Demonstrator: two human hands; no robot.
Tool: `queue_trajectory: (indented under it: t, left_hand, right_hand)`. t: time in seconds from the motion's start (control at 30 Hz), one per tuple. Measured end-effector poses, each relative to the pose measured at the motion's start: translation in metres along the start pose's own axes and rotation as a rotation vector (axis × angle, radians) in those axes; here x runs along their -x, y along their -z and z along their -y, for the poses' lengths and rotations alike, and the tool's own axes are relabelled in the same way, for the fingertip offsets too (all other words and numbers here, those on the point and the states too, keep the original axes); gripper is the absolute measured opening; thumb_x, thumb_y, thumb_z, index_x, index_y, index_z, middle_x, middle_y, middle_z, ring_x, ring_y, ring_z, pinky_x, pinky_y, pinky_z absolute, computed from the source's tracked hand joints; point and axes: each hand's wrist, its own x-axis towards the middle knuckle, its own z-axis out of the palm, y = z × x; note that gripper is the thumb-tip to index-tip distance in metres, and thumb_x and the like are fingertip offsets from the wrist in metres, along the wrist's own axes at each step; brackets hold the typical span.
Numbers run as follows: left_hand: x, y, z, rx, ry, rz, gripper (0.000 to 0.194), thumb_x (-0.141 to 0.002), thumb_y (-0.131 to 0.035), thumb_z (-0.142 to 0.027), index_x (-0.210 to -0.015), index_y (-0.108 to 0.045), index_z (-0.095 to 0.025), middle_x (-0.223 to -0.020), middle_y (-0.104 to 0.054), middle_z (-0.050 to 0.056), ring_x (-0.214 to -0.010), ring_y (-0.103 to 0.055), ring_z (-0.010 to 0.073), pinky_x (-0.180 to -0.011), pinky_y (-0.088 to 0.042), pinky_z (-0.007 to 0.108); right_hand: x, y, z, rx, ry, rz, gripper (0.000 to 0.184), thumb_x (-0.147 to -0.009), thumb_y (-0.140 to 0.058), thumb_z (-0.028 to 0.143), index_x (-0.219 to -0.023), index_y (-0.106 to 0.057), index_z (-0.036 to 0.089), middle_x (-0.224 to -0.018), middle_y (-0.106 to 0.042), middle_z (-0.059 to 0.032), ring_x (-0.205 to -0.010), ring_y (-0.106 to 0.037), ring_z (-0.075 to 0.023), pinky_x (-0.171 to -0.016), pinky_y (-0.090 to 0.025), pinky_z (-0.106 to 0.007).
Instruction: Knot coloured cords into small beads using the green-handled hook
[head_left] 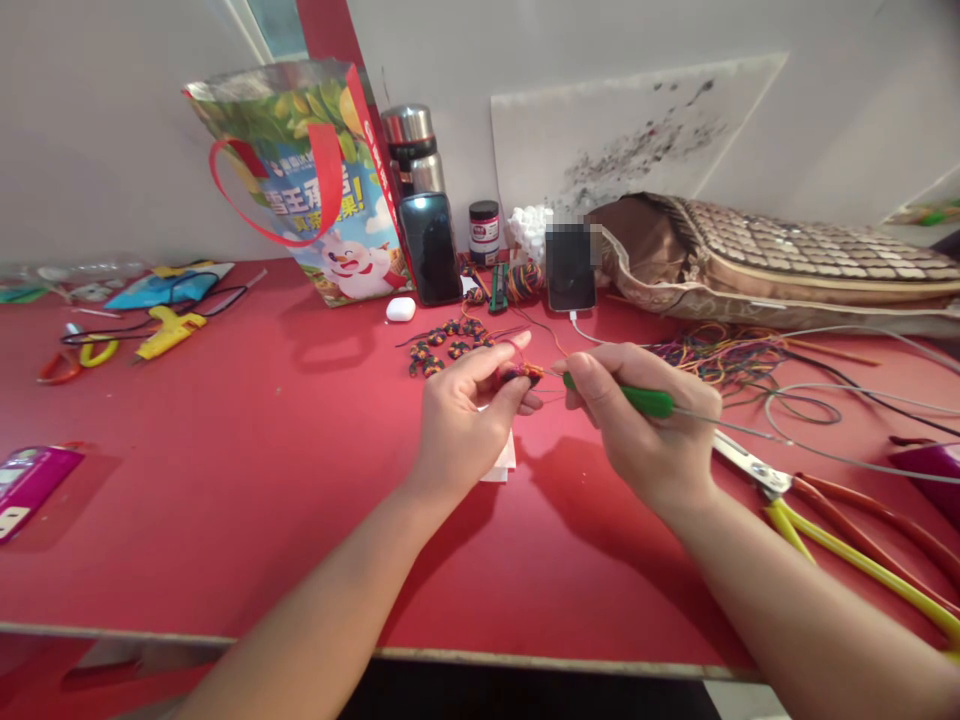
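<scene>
Pinched between the thumb and fingers of my left hand (466,415) is a small multicoloured crochet piece (522,375) in dark, red and orange yarn. My right hand (649,450) is closed round the green handle of a crochet hook (649,402). Its thin metal tip points left, close beside the piece; whether it is inside a loop, I cannot tell. A strand of orange yarn (546,333) runs back from the work. Just behind my left hand lies a curled, knotted strip (427,358) of the same colours. White paper (498,468) shows partly beneath that hand.
Large scissors (772,482) with red and yellow handles lie by my right wrist. Loose yarn (716,355) and cables spread at right. Behind stand a printed bag (322,190), two phones (430,250), a jar (484,232) and a yarn ball (525,281). A yellow glue gun (169,333) lies left.
</scene>
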Motion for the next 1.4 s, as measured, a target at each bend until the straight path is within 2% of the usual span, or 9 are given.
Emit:
queue_trajectory:
  t: [0.1, 0.23, 0.5, 0.63, 0.77, 0.97, 1.1, 1.27, 1.4]
  left_hand:
    - [-0.001, -0.003, -0.002, 0.2, 0.145, -0.024, 0.037, -0.073, -0.09, -0.019, -0.109, -0.085, -0.018, -0.072, -0.067, -0.005, -0.061, -0.073, 0.0122, -0.07, -0.067, 0.028]
    - [-0.004, -0.003, -0.003, 0.342, 0.212, -0.005, 0.036, -0.063, -0.097, -0.022, -0.096, -0.084, -0.016, -0.068, -0.068, -0.005, -0.057, -0.07, 0.0102, -0.067, -0.064, 0.025]
    - [-0.005, 0.003, -0.012, 0.2, 0.268, -0.03, 0.037, -0.07, -0.086, -0.014, -0.107, -0.082, -0.013, -0.096, -0.08, 0.005, -0.049, -0.07, 0.0129, -0.041, -0.05, 0.023]
    - [-0.007, 0.002, -0.013, 0.255, 0.258, -0.044, 0.026, -0.069, -0.087, -0.013, -0.095, -0.083, -0.012, -0.078, -0.077, 0.003, -0.054, -0.073, 0.0141, -0.054, -0.06, 0.024]
    - [-0.008, 0.001, -0.01, 0.298, 0.233, -0.052, 0.013, -0.069, -0.088, -0.015, -0.079, -0.08, -0.012, -0.077, -0.079, 0.004, -0.06, -0.074, 0.0132, -0.07, -0.066, 0.028]
    - [-0.008, 0.001, -0.009, 0.32, 0.198, -0.125, 0.039, -0.07, -0.085, -0.013, -0.11, -0.082, -0.012, -0.071, -0.077, -0.002, -0.061, -0.075, 0.0137, -0.07, -0.064, 0.027]
    - [-0.01, 0.003, -0.011, 0.371, 0.264, -0.156, 0.032, -0.072, -0.076, -0.008, -0.103, -0.082, -0.01, -0.068, -0.076, -0.001, -0.056, -0.072, 0.0118, -0.064, -0.061, 0.024]
    - [-0.015, 0.01, -0.014, 0.393, 0.396, -0.116, 0.025, -0.075, -0.072, -0.003, -0.097, -0.083, -0.008, -0.058, -0.073, 0.003, -0.047, -0.065, 0.0098, -0.054, -0.049, 0.019]
    - [-0.015, 0.008, -0.015, 0.486, 0.426, -0.093, 0.021, -0.075, -0.071, -0.001, -0.092, -0.082, -0.009, -0.06, -0.073, 0.004, -0.05, -0.067, 0.0104, -0.055, -0.05, 0.019]
  right_hand:
    - [0.002, -0.002, -0.005, 0.006, 0.109, 0.039, 0.018, -0.103, -0.069, 0.027, -0.089, -0.08, 0.023, -0.075, -0.079, -0.0028, -0.063, -0.068, -0.0153, -0.062, -0.053, -0.029]
    - [0.001, -0.002, -0.008, -0.014, 0.199, 0.089, 0.012, -0.101, -0.071, 0.021, -0.099, -0.082, 0.024, -0.082, -0.083, -0.0032, -0.069, -0.075, -0.0173, -0.067, -0.058, -0.03]
    - [0.0, -0.002, -0.009, 0.024, 0.229, 0.143, 0.017, -0.098, -0.07, 0.011, -0.1, -0.08, 0.024, -0.084, -0.083, -0.0011, -0.067, -0.073, -0.0139, -0.066, -0.058, -0.026]
    - [0.002, -0.003, -0.014, 0.012, 0.179, 0.121, 0.013, -0.099, -0.072, 0.013, -0.1, -0.08, 0.023, -0.084, -0.082, -0.001, -0.069, -0.074, -0.014, -0.066, -0.059, -0.025]
    - [0.002, 0.0, -0.015, 0.03, 0.194, 0.167, 0.01, -0.099, -0.072, 0.016, -0.104, -0.079, 0.021, -0.089, -0.084, -0.0025, -0.073, -0.077, -0.0144, -0.069, -0.06, -0.025]
    - [0.004, -0.002, -0.017, 0.109, 0.202, 0.2, 0.017, -0.103, -0.065, 0.016, -0.116, -0.077, 0.019, -0.089, -0.085, -0.0031, -0.058, -0.069, -0.0108, -0.057, -0.054, -0.022]
    - [0.006, -0.005, -0.02, 0.118, 0.331, 0.217, 0.022, -0.103, -0.066, 0.013, -0.123, -0.074, 0.019, -0.092, -0.084, -0.0042, -0.054, -0.065, -0.0093, -0.055, -0.054, -0.021]
    - [0.005, -0.002, -0.024, 0.131, 0.397, 0.279, 0.022, -0.105, -0.065, 0.015, -0.125, -0.073, 0.02, -0.089, -0.081, -0.0048, -0.064, -0.073, -0.0127, -0.06, -0.058, -0.021]
    - [0.006, -0.005, -0.026, 0.181, 0.491, 0.235, 0.031, -0.106, -0.063, 0.014, -0.135, -0.069, 0.023, -0.092, -0.08, -0.0056, -0.073, -0.075, -0.0162, -0.067, -0.062, -0.026]
